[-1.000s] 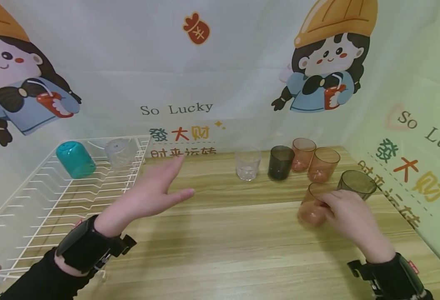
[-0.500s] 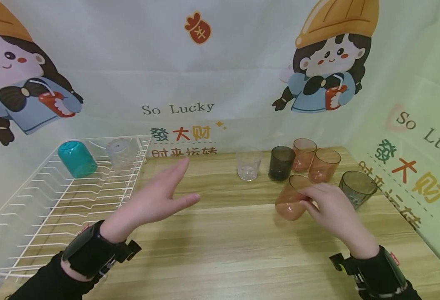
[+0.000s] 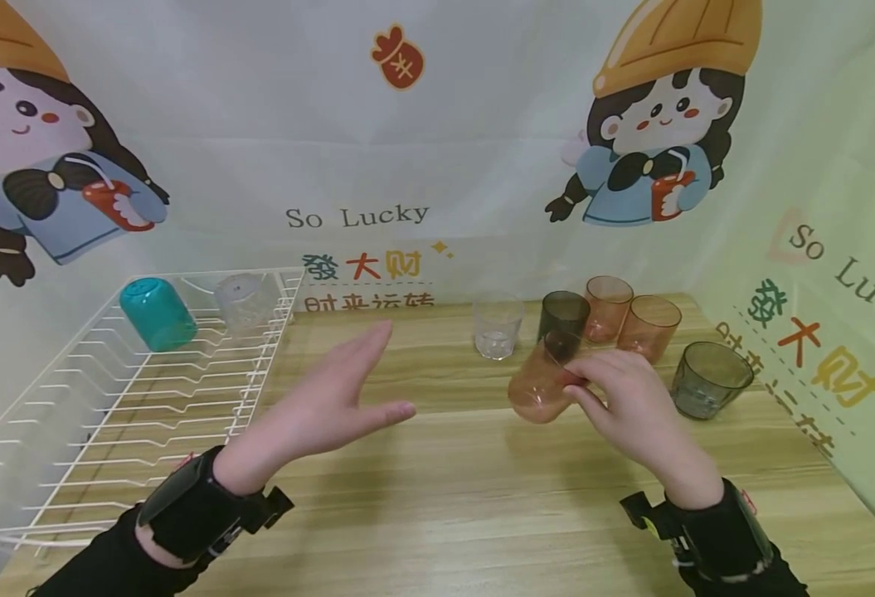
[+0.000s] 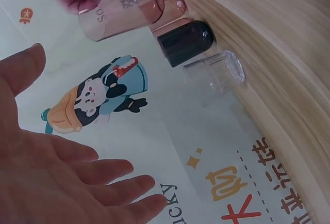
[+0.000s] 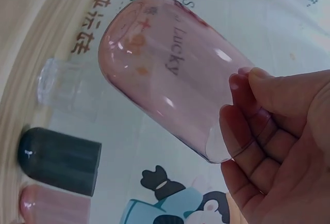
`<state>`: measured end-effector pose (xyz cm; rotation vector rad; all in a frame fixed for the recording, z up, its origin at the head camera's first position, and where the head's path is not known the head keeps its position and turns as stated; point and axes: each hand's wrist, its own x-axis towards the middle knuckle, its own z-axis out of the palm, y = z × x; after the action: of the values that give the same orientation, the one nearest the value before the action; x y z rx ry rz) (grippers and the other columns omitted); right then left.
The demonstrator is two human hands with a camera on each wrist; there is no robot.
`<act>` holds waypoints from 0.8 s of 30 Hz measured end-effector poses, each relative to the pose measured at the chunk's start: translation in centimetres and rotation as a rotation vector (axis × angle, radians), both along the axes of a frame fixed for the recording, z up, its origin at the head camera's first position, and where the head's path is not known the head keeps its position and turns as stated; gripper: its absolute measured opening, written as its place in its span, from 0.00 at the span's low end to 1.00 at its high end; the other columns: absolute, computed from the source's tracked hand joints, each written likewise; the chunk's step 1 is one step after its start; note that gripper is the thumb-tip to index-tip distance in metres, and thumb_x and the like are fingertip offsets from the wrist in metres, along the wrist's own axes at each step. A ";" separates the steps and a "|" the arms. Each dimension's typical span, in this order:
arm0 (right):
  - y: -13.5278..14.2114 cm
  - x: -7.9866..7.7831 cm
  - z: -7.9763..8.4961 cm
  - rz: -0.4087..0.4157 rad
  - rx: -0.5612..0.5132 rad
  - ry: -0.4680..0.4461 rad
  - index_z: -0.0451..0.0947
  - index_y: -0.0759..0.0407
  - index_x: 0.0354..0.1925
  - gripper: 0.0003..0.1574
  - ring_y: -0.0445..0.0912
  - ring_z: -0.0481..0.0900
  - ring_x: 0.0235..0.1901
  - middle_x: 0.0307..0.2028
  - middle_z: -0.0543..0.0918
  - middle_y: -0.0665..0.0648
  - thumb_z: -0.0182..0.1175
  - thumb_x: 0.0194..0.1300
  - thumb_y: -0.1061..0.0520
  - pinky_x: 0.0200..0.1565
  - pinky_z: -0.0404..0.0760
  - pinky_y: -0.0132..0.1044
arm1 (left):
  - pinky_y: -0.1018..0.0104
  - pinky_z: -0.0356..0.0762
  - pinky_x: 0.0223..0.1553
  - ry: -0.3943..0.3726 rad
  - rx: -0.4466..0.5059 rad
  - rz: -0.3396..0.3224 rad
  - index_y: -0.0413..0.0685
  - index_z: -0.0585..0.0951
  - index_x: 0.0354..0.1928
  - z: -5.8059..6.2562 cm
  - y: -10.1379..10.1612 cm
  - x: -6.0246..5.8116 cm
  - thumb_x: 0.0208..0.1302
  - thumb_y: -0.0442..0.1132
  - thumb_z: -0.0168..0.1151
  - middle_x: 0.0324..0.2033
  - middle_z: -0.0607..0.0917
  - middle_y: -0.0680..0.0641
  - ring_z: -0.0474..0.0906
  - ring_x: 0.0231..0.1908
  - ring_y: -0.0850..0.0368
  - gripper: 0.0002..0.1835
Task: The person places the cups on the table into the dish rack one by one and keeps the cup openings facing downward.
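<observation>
My right hand pinches a clear pink drinking glass by its rim, thumb on one side and fingers on the other. In the head view the glass leans over the wooden table, its base toward the left and its rim overlapping a dark grey glass. The right wrist view shows the whole pink glass with nothing in it. My left hand is held out to the left above the table, fingers straight and thumb spread, holding nothing. Its bare palm shows in the left wrist view.
A white wire rack stands at the left, bearing an upturned teal glass and a clear one. Along the back stand a clear glass and two pink glasses, with an olive-grey glass farther right.
My right hand has carried the pink glass leftward, away from the olive-grey glass, and the glass now tilts more. My left hand has shifted slightly right and down in the view, still empty.
</observation>
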<state>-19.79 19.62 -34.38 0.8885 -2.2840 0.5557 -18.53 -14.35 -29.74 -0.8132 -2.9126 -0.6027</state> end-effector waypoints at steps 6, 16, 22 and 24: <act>-1.2 0.1 0.7 0.041 -0.051 -0.009 0.79 0.55 0.33 0.09 0.43 0.76 0.35 0.31 0.81 0.48 0.67 0.51 0.63 0.42 0.71 0.45 | 0.52 0.49 0.65 0.027 0.064 -0.006 0.42 0.47 0.73 -0.3 0.7 -0.1 0.54 0.67 0.57 0.69 0.52 0.43 0.49 0.66 0.47 0.55; -2.6 0.1 1.2 0.119 -0.153 0.043 0.80 0.57 0.34 0.09 0.45 0.76 0.38 0.32 0.81 0.50 0.66 0.52 0.64 0.44 0.71 0.46 | 0.51 0.51 0.64 0.057 0.138 -0.013 0.43 0.49 0.73 -0.5 1.5 0.1 0.51 0.67 0.59 0.69 0.54 0.44 0.51 0.66 0.47 0.56; -3.3 0.1 1.4 0.133 -0.237 0.026 0.80 0.58 0.35 0.10 0.44 0.75 0.39 0.34 0.82 0.50 0.66 0.51 0.65 0.45 0.70 0.44 | 0.51 0.51 0.64 0.062 0.187 -0.006 0.45 0.50 0.73 -0.8 1.9 0.1 0.51 0.66 0.61 0.69 0.54 0.46 0.51 0.66 0.49 0.55; -3.5 0.1 1.3 0.134 -0.263 0.024 0.80 0.58 0.35 0.10 0.44 0.75 0.40 0.34 0.82 0.50 0.66 0.51 0.66 0.45 0.69 0.43 | 0.51 0.51 0.64 0.066 0.201 -0.007 0.46 0.50 0.73 -0.9 2.1 0.0 0.50 0.66 0.61 0.69 0.54 0.47 0.51 0.66 0.50 0.54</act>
<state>-19.64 16.12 -33.05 0.9138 -2.0796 0.8772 -18.48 -12.20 -30.60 -0.8022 -2.7345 -0.8356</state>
